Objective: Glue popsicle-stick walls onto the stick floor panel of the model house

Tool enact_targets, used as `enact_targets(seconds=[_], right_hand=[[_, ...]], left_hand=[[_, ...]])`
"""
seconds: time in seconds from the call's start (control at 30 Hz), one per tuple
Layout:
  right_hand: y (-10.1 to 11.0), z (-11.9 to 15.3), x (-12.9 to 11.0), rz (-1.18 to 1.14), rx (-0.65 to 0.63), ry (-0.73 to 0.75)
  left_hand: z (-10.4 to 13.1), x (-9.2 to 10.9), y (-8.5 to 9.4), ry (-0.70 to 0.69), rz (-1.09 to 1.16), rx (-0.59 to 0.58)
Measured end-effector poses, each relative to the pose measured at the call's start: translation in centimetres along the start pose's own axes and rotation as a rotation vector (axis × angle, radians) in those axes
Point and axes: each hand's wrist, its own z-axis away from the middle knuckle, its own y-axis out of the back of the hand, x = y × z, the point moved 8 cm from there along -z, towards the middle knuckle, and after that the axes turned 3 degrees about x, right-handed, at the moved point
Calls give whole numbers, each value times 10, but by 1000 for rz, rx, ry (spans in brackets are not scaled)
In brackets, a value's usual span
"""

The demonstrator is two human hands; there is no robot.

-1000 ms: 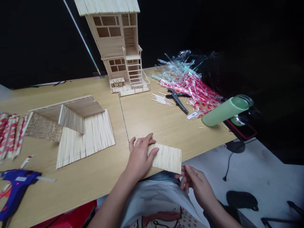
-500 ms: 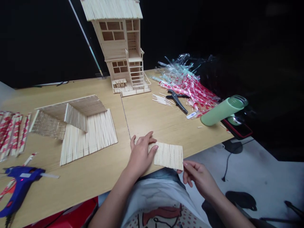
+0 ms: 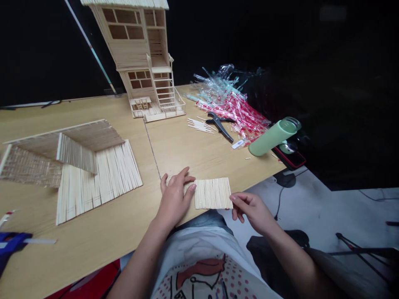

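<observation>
A small rectangular panel of pale wooden sticks [image 3: 213, 193] lies side by side with my left hand at the table's near edge. My left hand [image 3: 176, 195] rests on the table with its fingers spread, the thumb against the panel's left edge. Thumb and fingers of my right hand [image 3: 249, 207] pinch the panel's lower right corner, just past the table edge; part of those fingers is hidden. To the left stands a partly built stick model [image 3: 99, 182] with a floor, walls and a divider.
A two-storey stick house [image 3: 149, 70] stands at the back. Right of it are loose sticks [image 3: 200, 125], a black hand cutter [image 3: 220, 126], crumpled wrappers [image 3: 237, 104], a green bottle [image 3: 274, 137] and a phone [image 3: 291, 158]. A blue glue gun [image 3: 12, 245] lies at the left edge.
The view has turned, so the things on the table sit further left in it. The panel looks more level now. Both hands keep nearly the same hold and place beside it.
</observation>
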Motion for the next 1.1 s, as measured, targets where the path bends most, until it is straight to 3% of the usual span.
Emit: enact_targets(seconds=[0.17,0.33,0.6,0.73,0.87,1.0,1.1], right_hand=[[4,-3,-15,65,9,50],[0,-6,-59,229,-34,116],[-23,-26,-129,442,-174,235],[-66,-48,-172,472,-241,363],[-133,-78,-211,493,-326,436],[-195,-114,-228,527,-356,376],[-226,-135,-232,578,-341,359]], left_hand=[[1,0,1,3,10,3],[4,-2,5,28,41,3],[20,-14,38,70,70,59],[30,-30,67,83,34,165],[42,-50,93,144,19,266],[53,-66,111,188,41,328],[59,-74,118,184,34,367]])
